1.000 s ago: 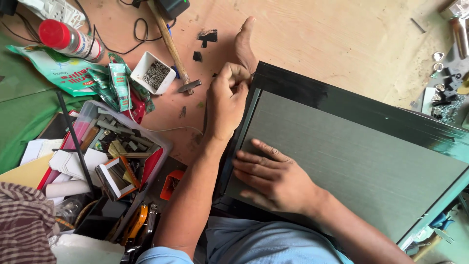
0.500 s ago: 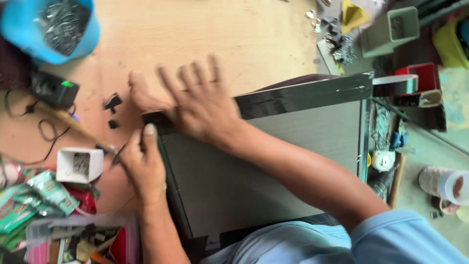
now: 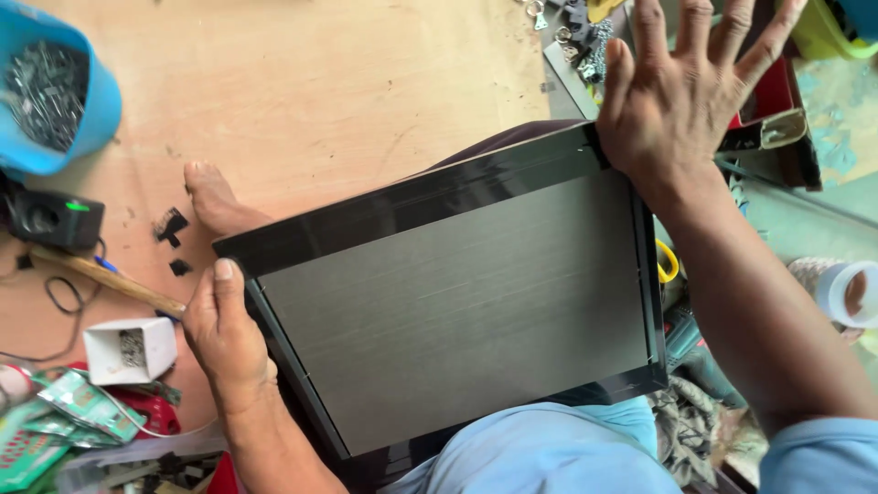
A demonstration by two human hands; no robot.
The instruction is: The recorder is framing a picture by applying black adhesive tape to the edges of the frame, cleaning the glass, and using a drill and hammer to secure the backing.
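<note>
A large framed panel (image 3: 457, 293) with a glossy black border and a grey brushed back lies across my lap, tilted. My left hand (image 3: 224, 334) grips its left edge near the far corner, thumb on the black border. My right hand (image 3: 681, 91) presses its palm against the far right corner of the frame, fingers spread wide and lifted. My bare foot (image 3: 212, 197) pokes out from under the frame on the wooden floor.
A blue tub of screws (image 3: 50, 87) sits far left. Near my left hand lie a wooden-handled hammer (image 3: 105, 279), a small white box of nails (image 3: 130, 349), black plastic bits (image 3: 171, 229) and a black device (image 3: 50, 220). Tape roll (image 3: 846, 293) and clutter sit at right.
The view shifted and the frame has turned on my lap. My right hand moved from the far left corner across to the far right corner. My left hand stays at the left edge.
</note>
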